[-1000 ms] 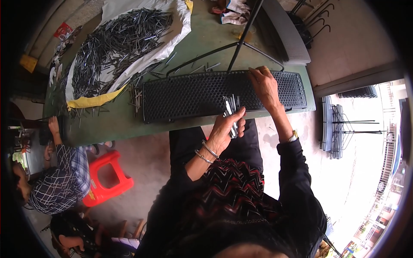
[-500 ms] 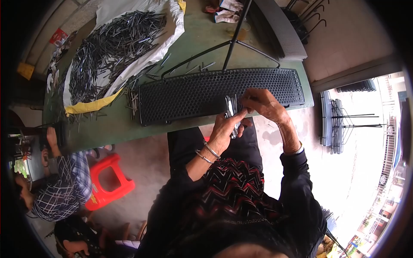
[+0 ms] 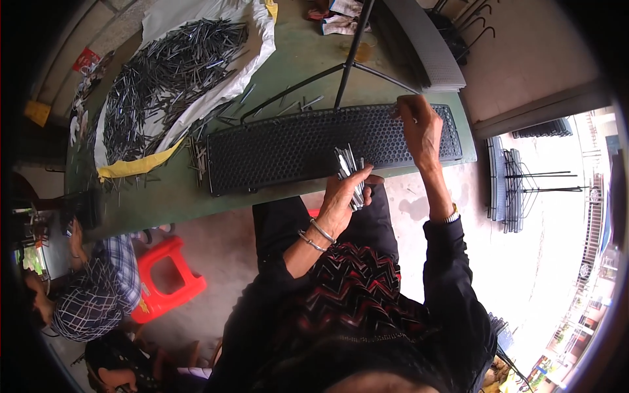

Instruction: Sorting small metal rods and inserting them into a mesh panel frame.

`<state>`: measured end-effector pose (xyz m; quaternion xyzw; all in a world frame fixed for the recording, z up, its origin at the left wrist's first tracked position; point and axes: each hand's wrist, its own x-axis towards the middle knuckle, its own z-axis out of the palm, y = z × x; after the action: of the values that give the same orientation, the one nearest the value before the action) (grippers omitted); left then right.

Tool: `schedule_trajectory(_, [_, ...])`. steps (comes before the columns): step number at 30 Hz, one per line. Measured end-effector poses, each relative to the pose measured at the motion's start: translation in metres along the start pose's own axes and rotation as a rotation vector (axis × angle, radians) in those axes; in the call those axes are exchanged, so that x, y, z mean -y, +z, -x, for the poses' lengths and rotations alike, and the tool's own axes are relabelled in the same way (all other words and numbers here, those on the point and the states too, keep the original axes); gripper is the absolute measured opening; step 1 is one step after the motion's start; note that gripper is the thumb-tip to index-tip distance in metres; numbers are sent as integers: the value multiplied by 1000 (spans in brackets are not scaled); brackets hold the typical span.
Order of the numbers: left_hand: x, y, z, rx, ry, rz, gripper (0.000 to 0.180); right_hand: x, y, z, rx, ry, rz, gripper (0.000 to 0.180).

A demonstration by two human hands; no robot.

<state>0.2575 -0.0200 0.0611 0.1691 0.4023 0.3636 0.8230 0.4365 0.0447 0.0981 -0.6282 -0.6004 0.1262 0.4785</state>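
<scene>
My left hand [image 3: 344,196] grips a bundle of thin grey metal pins [image 3: 350,171] at the near edge of the green table [image 3: 301,59]. A long black perforated tray [image 3: 288,147] lies across the table in front of me. My right hand [image 3: 419,128] reaches over the tray's right part, fingertips pinched at its far edge on what looks like a single pin; the pin itself is too small to make out.
A big heap of pins [image 3: 164,72] lies on a white sheet at the table's far left. A black stand's legs [image 3: 347,65] spread behind the tray. A person in a checked shirt [image 3: 98,288] sits beside a red stool [image 3: 167,278] at lower left.
My right hand went from the tray's far right edge back to the bundle in my left hand, then out again to the tray's far edge. My left hand stayed put.
</scene>
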Motion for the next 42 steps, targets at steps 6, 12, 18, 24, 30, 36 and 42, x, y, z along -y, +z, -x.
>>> schedule_trajectory(6, [3, -6, -2, 103, -63, 112, 21, -29, 25, -6, -27, -76, 46, 7])
schedule_trajectory(12, [2, 0, 2, 102, -103, 242, 27, -43, 35, -1, -2, -142, 198, 9])
schedule_trajectory(18, [0, -3, 0, 94, -92, 188, 17, -33, 25, -7, 146, -258, 166, 11])
schedule_trajectory(24, [2, -1, 1, 44, -73, 197, 12, -33, 18, -16, 283, -269, 162, 12])
schedule_trajectory(30, [1, 0, 3, 95, -11, 225, 13, -28, 18, -16, 324, -313, 116, 9])
schedule_trajectory(36, [1, 0, 2, 71, -10, 221, 15, -39, 27, -6, 144, -222, 181, 13])
schedule_trajectory(42, [-1, -2, -2, 104, -11, 171, 15, -33, 24, 1, 160, -185, 371, 19])
